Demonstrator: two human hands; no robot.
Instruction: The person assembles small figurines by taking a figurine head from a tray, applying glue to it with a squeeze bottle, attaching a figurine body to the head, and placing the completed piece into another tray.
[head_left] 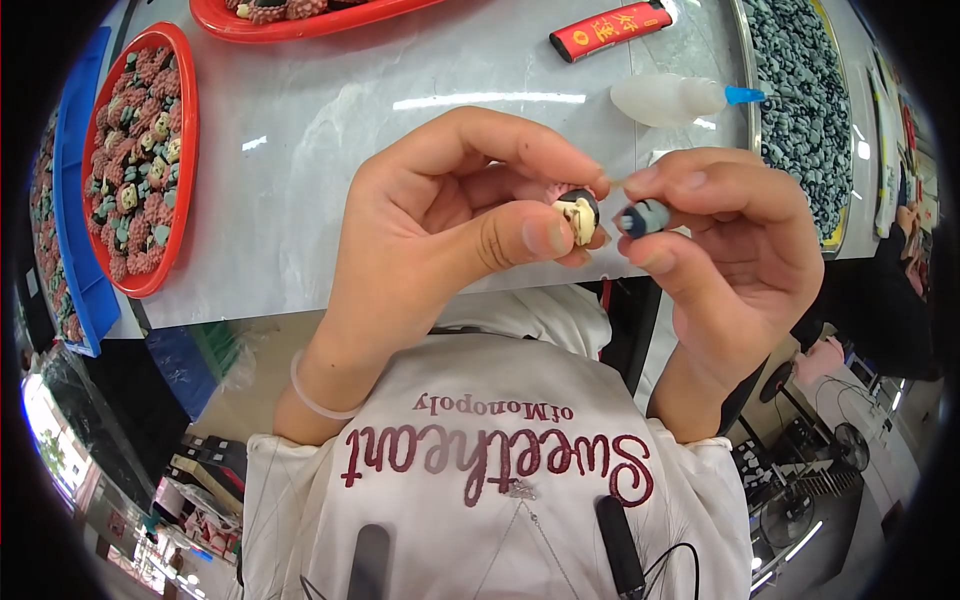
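My left hand [420, 220] pinches a small cream, black and pink figurine piece [577, 216] between thumb and fingers. Close to its right, my right hand [745, 225] grips a tiny blue-grey and dark piece [645, 218] with its paler end turned towards the figurine. A narrow gap shows between the two pieces, and both hands are raised at the table's near edge. Fingers cover part of each piece. Beyond my right hand lies a translucent squeeze bottle [668, 100] with a blue tip.
A red oval tray [188, 150] of pink, cream and green pieces sits left, beside a blue tray [88, 270]. Another red tray [290, 32] stands at the back. A red lighter [610, 30] lies far right, near a metal tray [752, 60] of blue-grey pieces. The tabletop [280, 200] is grey.
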